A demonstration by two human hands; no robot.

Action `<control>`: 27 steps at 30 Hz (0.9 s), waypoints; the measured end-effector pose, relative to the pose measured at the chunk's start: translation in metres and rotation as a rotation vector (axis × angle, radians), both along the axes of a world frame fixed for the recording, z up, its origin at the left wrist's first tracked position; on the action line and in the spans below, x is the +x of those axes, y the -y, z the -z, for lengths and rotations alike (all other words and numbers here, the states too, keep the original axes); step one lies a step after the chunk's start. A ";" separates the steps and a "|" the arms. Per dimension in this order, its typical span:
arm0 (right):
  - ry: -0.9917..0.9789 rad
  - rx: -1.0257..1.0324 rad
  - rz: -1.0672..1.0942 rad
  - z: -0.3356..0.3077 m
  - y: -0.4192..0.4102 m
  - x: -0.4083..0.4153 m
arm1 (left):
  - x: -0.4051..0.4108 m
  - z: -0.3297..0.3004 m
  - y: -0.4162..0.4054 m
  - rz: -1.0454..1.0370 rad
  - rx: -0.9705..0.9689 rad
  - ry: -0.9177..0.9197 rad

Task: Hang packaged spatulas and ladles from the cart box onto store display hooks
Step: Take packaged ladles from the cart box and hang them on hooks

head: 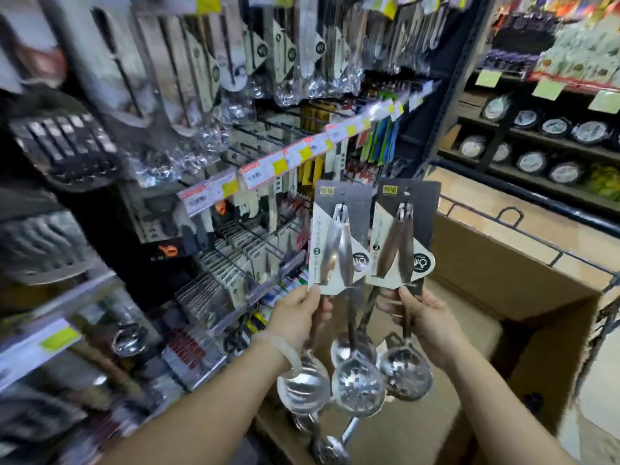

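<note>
Here, two hands, left (299, 315) and right (423, 318), each gripping carded ladles (339, 243), four bowls.

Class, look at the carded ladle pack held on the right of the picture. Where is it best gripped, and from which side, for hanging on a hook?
Grip the ladle pack at the card's bottom edge and the handles just under it, coming from below, as the right hand does. The heavy bowls hang down, and the top edge probably needs to stay free for a hook.
</note>
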State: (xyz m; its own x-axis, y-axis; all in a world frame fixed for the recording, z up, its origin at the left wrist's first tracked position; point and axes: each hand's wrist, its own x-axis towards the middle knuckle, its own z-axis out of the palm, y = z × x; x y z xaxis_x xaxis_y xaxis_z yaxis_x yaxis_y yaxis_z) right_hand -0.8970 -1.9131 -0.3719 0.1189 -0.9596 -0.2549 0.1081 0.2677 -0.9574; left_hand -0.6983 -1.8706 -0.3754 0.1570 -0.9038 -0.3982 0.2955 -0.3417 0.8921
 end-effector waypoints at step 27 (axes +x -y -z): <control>0.057 -0.189 -1.522 -0.076 -0.666 0.498 | 0.276 -0.102 -0.811 -1.532 -0.180 0.161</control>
